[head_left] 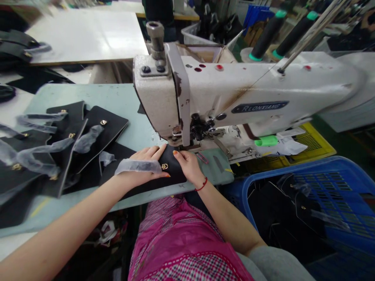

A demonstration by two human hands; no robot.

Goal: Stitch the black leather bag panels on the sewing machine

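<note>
A black leather panel with a gold clasp lies on the sewing machine's bed, its far edge up by the needle area. My left hand rests flat on it, fingers spread, with a strap in clear plastic wrap lying over the back of the hand. On the panel's right part, my right hand grips the edge, thumb on top; its other fingers are mostly hidden. Just above both hands stands the head of the white sewing machine; the needle is hard to make out.
Several black leather pieces with gold fittings and wrapped straps pile up on the left of the pale green table. A blue basket at right holds more black pieces. Black thread cones stand behind the machine.
</note>
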